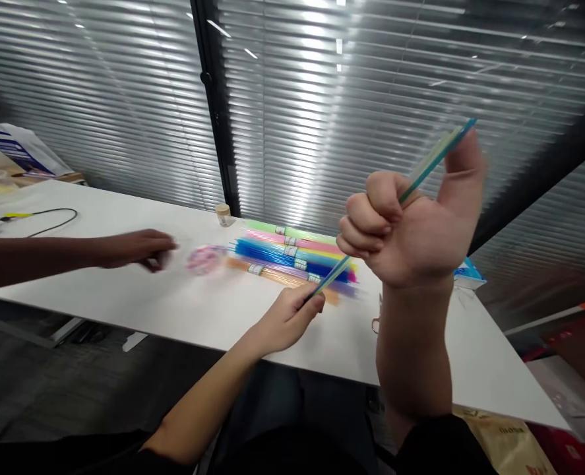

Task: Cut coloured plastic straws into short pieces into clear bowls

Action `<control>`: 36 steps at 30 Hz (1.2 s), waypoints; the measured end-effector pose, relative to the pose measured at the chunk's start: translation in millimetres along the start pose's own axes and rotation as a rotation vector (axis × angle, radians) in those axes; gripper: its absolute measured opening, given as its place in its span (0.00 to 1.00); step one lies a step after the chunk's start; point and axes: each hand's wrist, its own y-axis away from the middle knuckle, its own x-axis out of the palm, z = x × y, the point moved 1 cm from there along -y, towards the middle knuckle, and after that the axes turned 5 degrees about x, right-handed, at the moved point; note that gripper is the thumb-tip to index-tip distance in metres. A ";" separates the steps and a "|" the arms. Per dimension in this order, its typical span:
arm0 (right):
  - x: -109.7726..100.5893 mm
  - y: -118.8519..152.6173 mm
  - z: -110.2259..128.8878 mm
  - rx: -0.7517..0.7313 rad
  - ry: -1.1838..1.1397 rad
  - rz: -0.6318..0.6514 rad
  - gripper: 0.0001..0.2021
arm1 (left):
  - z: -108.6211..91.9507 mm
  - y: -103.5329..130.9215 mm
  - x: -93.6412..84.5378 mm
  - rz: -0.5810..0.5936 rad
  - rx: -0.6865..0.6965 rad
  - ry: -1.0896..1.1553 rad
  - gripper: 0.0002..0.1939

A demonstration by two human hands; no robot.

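Observation:
A thin bunch of blue, green and pale yellow pipe cleaners (pixel 433 158) runs slantwise between my hands. My right hand (pixel 415 218), raised at the right, has its fingers curled round the upper part, with the thumb near the top end. Lower down, above the table's front, my left hand (pixel 292 316) pinches the bottom end between thumb and fingers. Behind my hands, banded bundles of pipe cleaners (pixel 292 254) lie on the white table (pixel 183 310), in green, pink, blue, purple and orange. Beside them sits a blurred pink-and-white item (pixel 206 259) whose kind I cannot make out.
Another person's hand (pixel 144 247) reaches over the table from the left. A small lidded jar (pixel 223 214) stands at the back edge. A black cable (pixel 59 211) lies at the far left. A blue-and-white box (pixel 469 274) is partly hidden behind my right wrist. Blinds (pixel 297 112) rise behind.

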 end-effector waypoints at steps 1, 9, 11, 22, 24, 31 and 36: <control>-1.2 -0.4 0.7 -0.030 0.019 -0.030 0.35 | 10.7 -5.3 3.7 -0.022 0.036 0.028 0.20; -23.7 -22.1 -24.7 -0.112 0.047 -0.150 0.24 | 90.7 -34.1 34.3 -0.153 0.121 0.076 0.24; -26.3 -23.4 -30.7 -0.106 0.076 -0.156 0.22 | 95.7 -34.4 36.9 -0.160 0.124 0.082 0.24; -34.9 -33.8 -30.3 -0.099 0.015 -0.191 0.13 | 95.7 -41.7 30.4 -0.216 0.108 0.089 0.17; -36.7 -36.6 -29.3 -0.090 0.005 -0.194 0.13 | 93.5 -42.7 31.7 -0.210 0.111 0.099 0.17; -42.3 -45.1 -27.4 -0.034 -0.058 -0.176 0.21 | 77.1 -48.4 31.0 -0.262 0.133 0.099 0.15; -46.0 -47.1 -28.2 -0.030 -0.087 -0.104 0.20 | 64.4 -55.2 31.4 -0.324 0.126 0.113 0.13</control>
